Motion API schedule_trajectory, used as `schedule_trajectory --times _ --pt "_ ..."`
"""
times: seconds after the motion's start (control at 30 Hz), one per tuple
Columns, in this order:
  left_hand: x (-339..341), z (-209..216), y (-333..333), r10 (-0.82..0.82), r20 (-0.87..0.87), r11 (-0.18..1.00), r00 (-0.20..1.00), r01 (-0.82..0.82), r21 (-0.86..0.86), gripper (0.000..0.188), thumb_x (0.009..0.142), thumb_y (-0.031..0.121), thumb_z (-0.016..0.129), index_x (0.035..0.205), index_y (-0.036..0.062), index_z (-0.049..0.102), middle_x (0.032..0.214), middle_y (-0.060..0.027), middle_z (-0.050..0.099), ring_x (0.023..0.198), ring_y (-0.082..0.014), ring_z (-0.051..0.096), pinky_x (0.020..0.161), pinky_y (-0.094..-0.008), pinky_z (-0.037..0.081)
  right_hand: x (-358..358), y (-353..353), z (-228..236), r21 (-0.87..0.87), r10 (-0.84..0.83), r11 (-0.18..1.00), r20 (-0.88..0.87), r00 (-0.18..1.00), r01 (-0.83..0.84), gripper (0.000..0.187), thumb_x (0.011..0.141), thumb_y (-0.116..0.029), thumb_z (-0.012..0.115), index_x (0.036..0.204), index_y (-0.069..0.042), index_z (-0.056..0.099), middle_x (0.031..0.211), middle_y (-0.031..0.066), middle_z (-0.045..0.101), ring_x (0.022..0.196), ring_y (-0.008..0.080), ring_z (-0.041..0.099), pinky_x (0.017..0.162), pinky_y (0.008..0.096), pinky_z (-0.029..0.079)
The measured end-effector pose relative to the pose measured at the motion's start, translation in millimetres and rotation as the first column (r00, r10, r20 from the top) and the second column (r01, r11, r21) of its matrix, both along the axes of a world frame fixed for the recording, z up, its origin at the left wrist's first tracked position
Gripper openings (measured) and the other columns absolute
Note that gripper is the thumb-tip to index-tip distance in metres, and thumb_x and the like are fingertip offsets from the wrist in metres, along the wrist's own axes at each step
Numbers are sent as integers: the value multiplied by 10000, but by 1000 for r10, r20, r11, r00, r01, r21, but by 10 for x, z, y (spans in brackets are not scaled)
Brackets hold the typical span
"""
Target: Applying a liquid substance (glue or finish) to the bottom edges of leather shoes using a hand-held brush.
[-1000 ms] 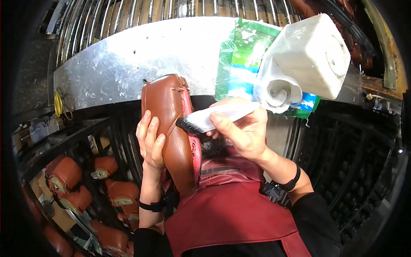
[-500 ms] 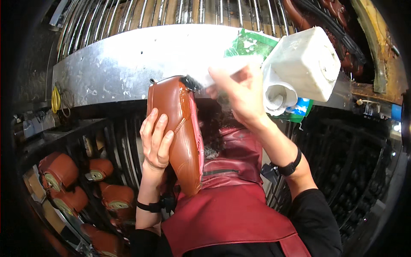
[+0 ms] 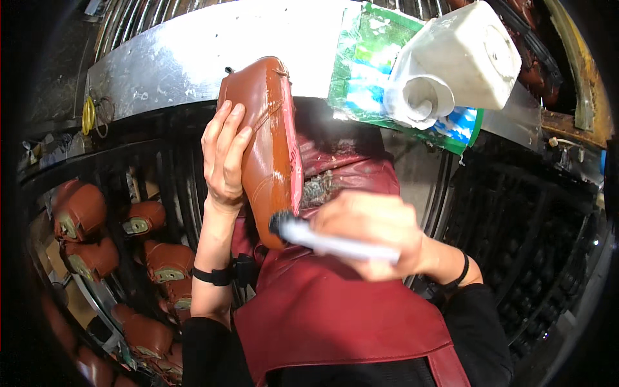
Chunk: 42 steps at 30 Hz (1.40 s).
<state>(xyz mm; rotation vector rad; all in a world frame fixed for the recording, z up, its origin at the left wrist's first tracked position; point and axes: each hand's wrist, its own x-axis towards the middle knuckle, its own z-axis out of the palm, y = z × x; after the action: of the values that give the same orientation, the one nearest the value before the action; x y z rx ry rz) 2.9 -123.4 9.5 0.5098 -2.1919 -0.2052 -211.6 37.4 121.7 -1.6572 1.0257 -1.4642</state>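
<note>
My left hand [image 3: 222, 158] grips a brown leather shoe [image 3: 261, 138] from its left side, fingers spread over the upper. The shoe lies tilted along my lap, one end against the metal table edge and the other toward me. Its pinkish underside faces right, and a wet shine runs along the lower border of the leather. In my right hand [image 3: 377, 226] is a brush [image 3: 338, 245] with a pale handle and dark bristles, blurred by motion. The bristles touch the shoe's near end, at the border between leather and underside.
A white plastic container with a cup-like opening [image 3: 425, 100] and a square body [image 3: 474, 55] lies on a green-and-blue sheet [image 3: 367, 71] on the metal table [image 3: 193, 58]. Metal rods [image 3: 138, 22] run beyond it. Several brown shoes [image 3: 80, 209] hang on racks at left. A red apron [image 3: 342, 316] covers my lap.
My right hand has brought the brush from the shoe's far end down to its near end. The left hand keeps its hold on the shoe. The whole view has shifted slightly.
</note>
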Motion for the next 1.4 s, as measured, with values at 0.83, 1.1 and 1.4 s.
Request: schedule_trajectory --times 0.83,1.1,1.4 --pt "-420 1090 -288 36 244 934 969 -120 336 631 781 33 748 1391 11 588 1331 -206 678 1260 -402 635 1058 -461 511 -533 -511 904 -57 6 998 -80 997 -11 280 705 49 783 972 98 712 931 237 746 798 297 759 721 340 614" --pt "-463 1296 -978 -142 220 833 965 -3 553 802 667 -42 874 1403 4 559 1292 -175 687 1163 -328 698 993 -393 541 -895 -1098 525 -231 -140 967 -124 982 109 295 712 34 751 1003 79 722 1014 209 765 893 292 754 825 363 596" --pt "-275 764 -778 103 -496 372 862 429 823 851 739 30 810 1521 -70 489 1342 -190 668 1154 -299 713 965 -378 583 -863 -36 -197 242 -793 607 127 595 757 144 1006 -96 752 1043 42 736 855 74 724 587 95 641 492 231 450"
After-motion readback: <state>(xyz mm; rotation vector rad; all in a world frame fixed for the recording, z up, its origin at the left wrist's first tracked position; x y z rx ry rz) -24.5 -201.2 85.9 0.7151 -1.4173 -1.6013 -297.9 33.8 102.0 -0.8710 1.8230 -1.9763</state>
